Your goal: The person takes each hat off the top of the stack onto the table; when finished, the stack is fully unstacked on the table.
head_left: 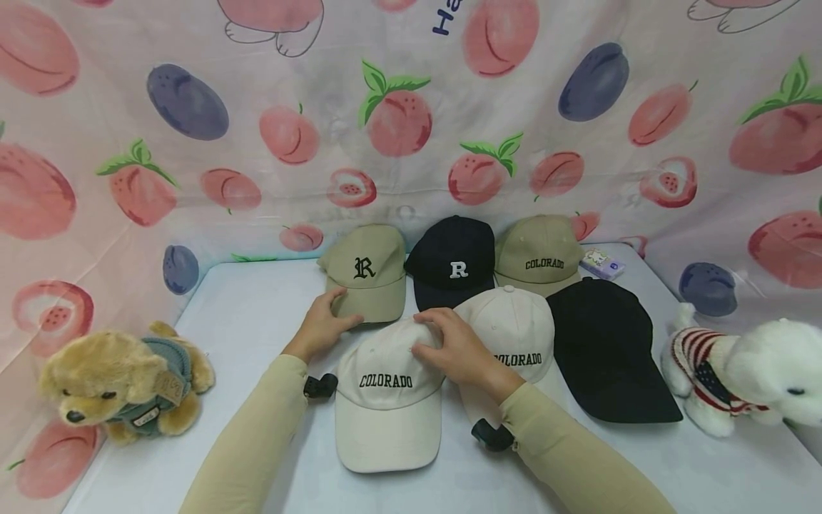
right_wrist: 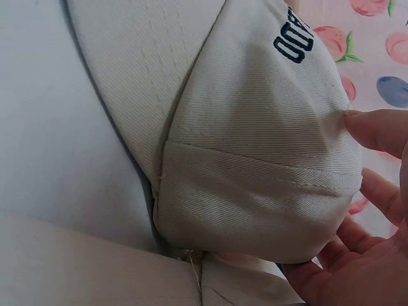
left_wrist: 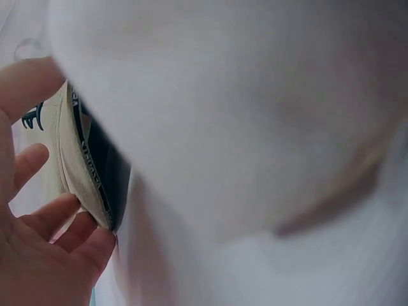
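Observation:
A white COLORADO cap (head_left: 388, 410) sits at the front middle with its brim toward me. My right hand (head_left: 459, 350) holds its crown at the back right; in the right wrist view the thumb lies on the crown (right_wrist: 255, 127) and the fingers are at the back edge. My left hand (head_left: 321, 328) has its fingers spread at the brim of a beige cap (head_left: 375, 275) with a dark R. In the left wrist view these fingertips (left_wrist: 95, 245) are by that cap's rim, and the blurred white cap hides much.
Behind stand a navy R cap (head_left: 452, 250) and a khaki COLORADO cap (head_left: 539, 246). A second white cap (head_left: 514, 321) and a black cap (head_left: 600, 350) lie to the right. Plush dogs sit left (head_left: 122, 385) and right (head_left: 738, 371); a small purple packet (head_left: 602, 264) lies at the back.

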A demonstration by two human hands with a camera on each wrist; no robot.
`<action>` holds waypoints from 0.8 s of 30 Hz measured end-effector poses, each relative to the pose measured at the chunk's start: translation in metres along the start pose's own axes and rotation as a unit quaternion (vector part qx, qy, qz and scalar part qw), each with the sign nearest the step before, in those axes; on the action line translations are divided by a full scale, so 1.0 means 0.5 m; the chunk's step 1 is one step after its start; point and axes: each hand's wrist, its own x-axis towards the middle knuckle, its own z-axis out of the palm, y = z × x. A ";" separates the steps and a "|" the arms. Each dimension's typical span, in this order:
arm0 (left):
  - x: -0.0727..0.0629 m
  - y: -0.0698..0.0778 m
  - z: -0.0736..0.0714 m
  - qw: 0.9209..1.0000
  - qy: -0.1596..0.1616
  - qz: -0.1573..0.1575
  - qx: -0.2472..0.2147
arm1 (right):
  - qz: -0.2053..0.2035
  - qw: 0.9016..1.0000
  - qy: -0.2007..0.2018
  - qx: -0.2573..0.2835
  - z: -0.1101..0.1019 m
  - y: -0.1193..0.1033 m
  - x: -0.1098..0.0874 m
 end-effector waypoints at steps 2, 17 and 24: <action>0.000 0.002 -0.001 1.000 -0.006 -0.004 -0.002 | -0.002 1.000 0.001 -0.001 0.000 0.001 0.000; -0.006 0.024 -0.026 0.999 -0.021 0.015 0.021 | -0.046 0.999 0.016 -0.022 -0.026 -0.010 0.008; -0.020 0.076 -0.053 0.996 -0.016 0.067 0.052 | -0.047 0.998 0.017 -0.045 -0.067 -0.030 0.006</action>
